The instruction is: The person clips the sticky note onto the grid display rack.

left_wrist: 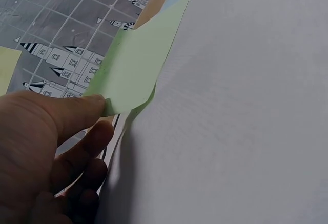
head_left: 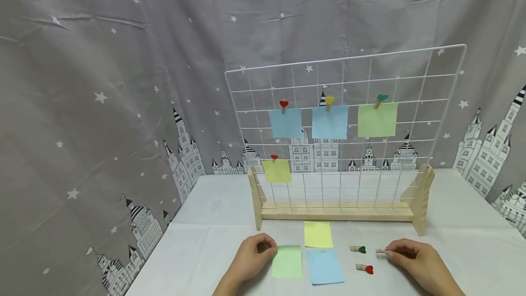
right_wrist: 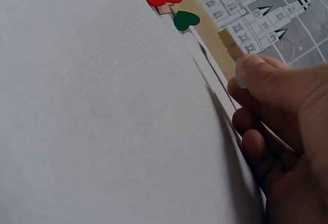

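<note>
My left hand (head_left: 251, 258) pinches the upper left corner of a light green paper note (head_left: 286, 262) between thumb and finger. In the left wrist view that green note (left_wrist: 136, 62) is lifted a little at the pinched edge. My right hand (head_left: 421, 260) holds a small wooden clothespin (head_left: 380, 251) by one end; its bare wooden tip (right_wrist: 229, 42) sticks out past the thumb, and the held end is hidden. Left of this hand lie a clothespin with a green heart (head_left: 358, 249) and one with a red heart (head_left: 365, 268). A blue note (head_left: 324, 267) and a yellow note (head_left: 318, 235) lie beside the green one.
Behind the notes stands a white wire grid (head_left: 349, 159) on a wooden stand (head_left: 337, 214). Heart clothespins hold two blue notes (head_left: 330, 123), a green note (head_left: 377, 121) and a yellow note (head_left: 277, 171) on it. A grey curtain (head_left: 164, 58) hangs behind the white table (head_left: 197, 250).
</note>
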`<state>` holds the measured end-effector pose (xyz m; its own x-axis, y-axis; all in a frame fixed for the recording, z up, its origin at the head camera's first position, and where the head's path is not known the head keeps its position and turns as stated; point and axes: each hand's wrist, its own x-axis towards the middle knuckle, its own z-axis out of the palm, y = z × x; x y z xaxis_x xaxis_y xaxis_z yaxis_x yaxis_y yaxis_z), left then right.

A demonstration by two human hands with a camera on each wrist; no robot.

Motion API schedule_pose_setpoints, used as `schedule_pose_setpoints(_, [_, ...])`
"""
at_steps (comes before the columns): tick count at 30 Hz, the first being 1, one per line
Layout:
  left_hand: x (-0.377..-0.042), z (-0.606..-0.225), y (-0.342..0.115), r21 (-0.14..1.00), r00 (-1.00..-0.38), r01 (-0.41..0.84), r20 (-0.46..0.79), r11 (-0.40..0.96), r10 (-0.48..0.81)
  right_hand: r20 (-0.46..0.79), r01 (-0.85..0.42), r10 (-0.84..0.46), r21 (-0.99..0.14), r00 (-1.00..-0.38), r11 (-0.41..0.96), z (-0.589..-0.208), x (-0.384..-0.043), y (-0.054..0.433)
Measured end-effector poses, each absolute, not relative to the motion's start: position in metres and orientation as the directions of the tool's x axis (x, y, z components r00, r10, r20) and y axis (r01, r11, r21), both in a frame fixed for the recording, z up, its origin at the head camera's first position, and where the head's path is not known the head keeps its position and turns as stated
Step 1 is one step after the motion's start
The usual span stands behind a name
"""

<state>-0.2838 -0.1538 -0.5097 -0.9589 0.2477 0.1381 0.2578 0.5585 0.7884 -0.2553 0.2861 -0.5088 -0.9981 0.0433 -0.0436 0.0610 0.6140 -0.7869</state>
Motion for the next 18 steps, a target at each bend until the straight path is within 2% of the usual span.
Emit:
schedule_pose_setpoints(5, [-0.285, -0.508, -0.154, 0.798, -0.967, 0.234, 0.131, 0.556, 0.219, 0.015, 0.01, 0.033, -0.772, -0.999, 0.635, -0.507, -0.254, 0.283])
schedule_pose_setpoints(11, [-0.283, -0.505, -0.156, 0.821, -0.967, 0.227, 0.129, 0.524, 0.218, 0.063, -0.029, 0.036, -0.801, -0.997, 0.598, -0.509, -0.256, 0.276])
schedule_pose_setpoints(18, [-0.286, -0.504, -0.153, 0.837, -0.968, 0.229, 0.141, 0.497, 0.209, 0.026, 0.006, 0.048, -0.827, -0.999, 0.563, -0.502, -0.258, 0.269])
